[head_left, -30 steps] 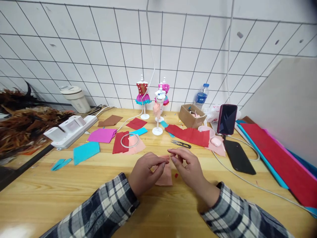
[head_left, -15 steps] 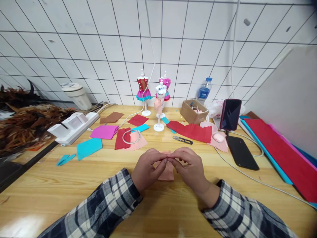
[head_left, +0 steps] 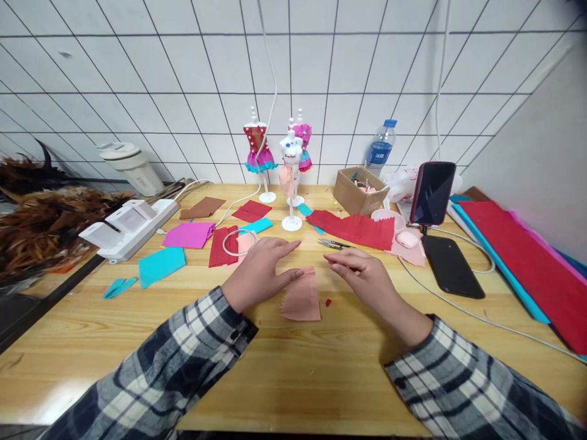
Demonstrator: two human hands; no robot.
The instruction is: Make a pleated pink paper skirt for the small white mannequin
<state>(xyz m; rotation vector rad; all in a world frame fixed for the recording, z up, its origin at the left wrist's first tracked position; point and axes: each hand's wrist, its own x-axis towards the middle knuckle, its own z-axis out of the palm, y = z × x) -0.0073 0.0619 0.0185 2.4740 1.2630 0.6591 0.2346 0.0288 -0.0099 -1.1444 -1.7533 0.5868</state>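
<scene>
A pink crepe-paper piece (head_left: 302, 299) with a ragged left edge lies on the wooden table between my hands. Fingers stretched out and thumb apart, my left hand (head_left: 261, 272) hovers at its upper left, the thumb tip over its top edge. To the right is my right hand (head_left: 362, 275), its fingers extended and thumb close under them, with nothing visible in it. Beside the paper's right edge lies a tiny red scrap (head_left: 328, 302). Black-handled thread snips (head_left: 334, 244) lie just beyond my right fingertips.
Small dress forms stand at the back, the nearest a white one (head_left: 291, 177). Red crepe strip (head_left: 358, 230), cardboard box (head_left: 360, 190), water bottle (head_left: 380, 146) and black phone (head_left: 452, 269) are to the right. Power strip (head_left: 128, 232) and coloured paper pieces, including turquoise (head_left: 162, 266), lie left.
My hands, earlier pinched together over the pink paper, have moved apart. The paper is now uncovered, and a small red scrap shows on the table. The view has shifted slightly.
</scene>
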